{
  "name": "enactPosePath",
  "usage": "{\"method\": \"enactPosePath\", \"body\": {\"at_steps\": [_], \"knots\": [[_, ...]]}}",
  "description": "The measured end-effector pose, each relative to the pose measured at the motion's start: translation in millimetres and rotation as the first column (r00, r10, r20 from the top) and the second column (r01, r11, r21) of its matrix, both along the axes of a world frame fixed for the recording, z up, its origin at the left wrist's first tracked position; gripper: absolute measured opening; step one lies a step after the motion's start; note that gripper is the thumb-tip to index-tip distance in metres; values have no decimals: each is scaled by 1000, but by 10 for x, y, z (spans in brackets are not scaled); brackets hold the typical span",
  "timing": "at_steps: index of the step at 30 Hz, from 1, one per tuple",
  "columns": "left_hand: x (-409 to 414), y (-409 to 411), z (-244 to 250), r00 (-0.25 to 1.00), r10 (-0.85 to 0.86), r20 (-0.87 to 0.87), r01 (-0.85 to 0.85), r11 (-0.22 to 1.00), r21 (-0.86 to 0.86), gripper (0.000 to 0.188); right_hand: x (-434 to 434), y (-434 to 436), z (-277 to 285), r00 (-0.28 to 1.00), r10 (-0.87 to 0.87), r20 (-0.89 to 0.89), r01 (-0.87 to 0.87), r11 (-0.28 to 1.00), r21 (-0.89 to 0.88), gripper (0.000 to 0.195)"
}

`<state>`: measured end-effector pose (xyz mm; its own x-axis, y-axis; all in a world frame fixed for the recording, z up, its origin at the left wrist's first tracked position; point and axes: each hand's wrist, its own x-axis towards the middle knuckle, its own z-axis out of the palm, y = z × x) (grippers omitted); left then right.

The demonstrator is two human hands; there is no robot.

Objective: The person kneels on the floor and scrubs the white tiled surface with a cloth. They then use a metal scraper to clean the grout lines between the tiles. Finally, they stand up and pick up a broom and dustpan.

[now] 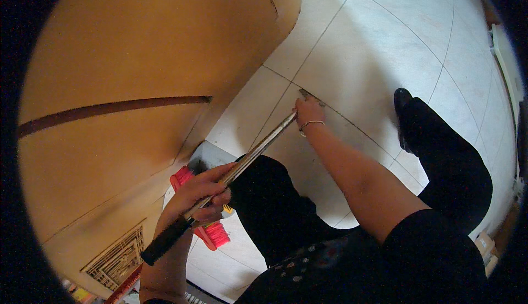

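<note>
A long-handled tool, perhaps a floor scraper, slants across the view; its metal pole (258, 150) ends in a black grip (167, 240). My left hand (208, 192) is wrapped around the pole just above that grip. At the far end my right hand (309, 111) closes around the tool's lower part, down by the tiled floor (342, 73). A small metal blade edge (304, 92) shows beyond my right fingers; my hand hides most of it. Behind my left hand are pink-bristled brush heads (216, 234) and a grey dustpan (212, 155), partly covered.
A wooden panelled cabinet or door (136, 56) with a dark strip (115, 105) rises at the left. Below it are a patterned grille (119, 258) and a red pole (126, 285). My bent knee (264, 188) and black shoe (402, 101) flank the work area.
</note>
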<state>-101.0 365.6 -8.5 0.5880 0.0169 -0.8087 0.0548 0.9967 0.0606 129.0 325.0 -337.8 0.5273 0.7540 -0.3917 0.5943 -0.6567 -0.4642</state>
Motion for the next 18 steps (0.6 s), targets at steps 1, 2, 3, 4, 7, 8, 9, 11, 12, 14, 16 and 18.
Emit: {"method": "enactPosePath", "body": {"at_steps": [1, 2, 3, 4, 7, 8, 9, 11, 12, 14, 16, 18], "knots": [[-24, -71, -26, 998, -55, -30, 56, 998, 36, 62, 12, -55, 59, 995, 92, 41, -92, 996, -5, 16], [-40, -162, -19, 992, -103, -69, 108, 992, 72, 63, 3, -61, 203, 979, 188, 75, -188, 982, -9, 16], [-50, -224, -50, 983, -160, -94, 169, 980, 102, 64, 30, -114, 240, 977, 192, 91, -192, 981, -8, 16], [-72, -272, -115, 978, -182, -102, 191, 978, 88, 68, 64, -201, 261, 976, 192, 107, -192, 981, -10, 15], [-34, -523, -85, 979, -172, -107, 183, 977, 110, 69, 90, -346, 276, 982, 152, 115, -156, 988, 22, 14], [-20, -571, -82, 980, -167, -111, 180, 976, 120, 69, 89, -367, 272, 985, 133, 111, -138, 990, 40, 14], [2, -569, -86, 981, -173, -86, 182, 977, 114, 69, 95, -387, 250, 985, 124, 122, -131, 990, 46, 15], [49, -505, -84, 982, -185, -36, 187, 977, 102, 68, 108, -408, 204, 984, 108, 145, -117, 991, 58, 16], [54, -456, -85, 980, -192, -54, 197, 975, 100, 67, 116, -404, 233, 986, 101, 131, -109, 993, 50, 15], [49, -347, -95, 974, -209, -88, 217, 972, 95, 65, 136, -381, 294, 991, 87, 106, -91, 995, 31, 15], [36, -268, -67, 981, -187, -45, 190, 978, 81, 63, 122, -360, 263, 987, 94, 132, -102, 993, 58, 15], [16, -173, -56, 990, -141, 5, 140, 990, 9, 61, 92, -326, 256, 986, 98, 137, -106, 993, 56, 14]]}}
